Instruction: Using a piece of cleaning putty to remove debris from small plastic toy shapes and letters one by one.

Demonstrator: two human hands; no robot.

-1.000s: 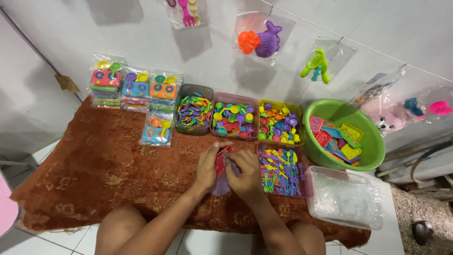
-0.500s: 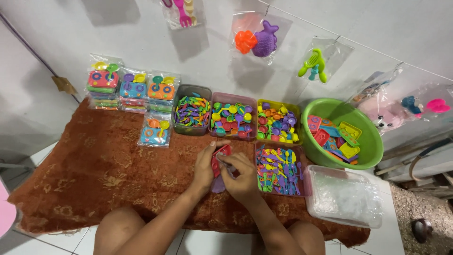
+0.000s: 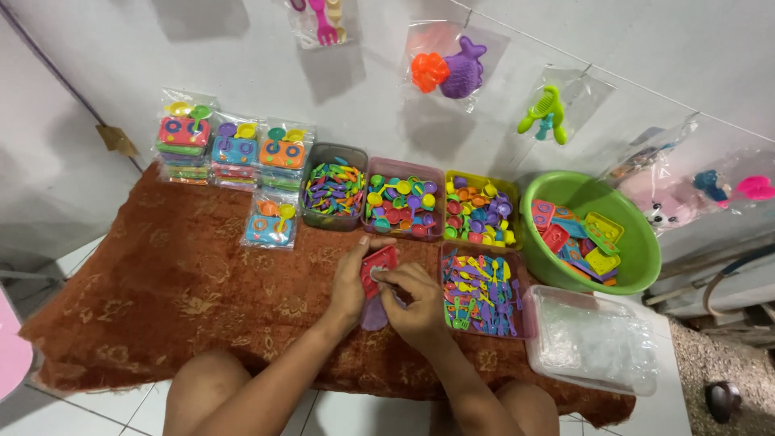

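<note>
holding the red toy stove tray (image 3: 379,265) upright over the brown patterned cloth (image 3: 161,299), the left hand (image 3: 353,282) had its thumb and fingers closed round the tray's left edge. the right hand (image 3: 416,300) pinched closed on something small against the tray's face; i couldn't tell what. a purple piece (image 3: 374,315) lay just beneath both hands. to my eye, the job wanted the tray kept steady and light, square pressure. the box of small utensils (image 3: 483,295) sat just right of the grip.
</note>
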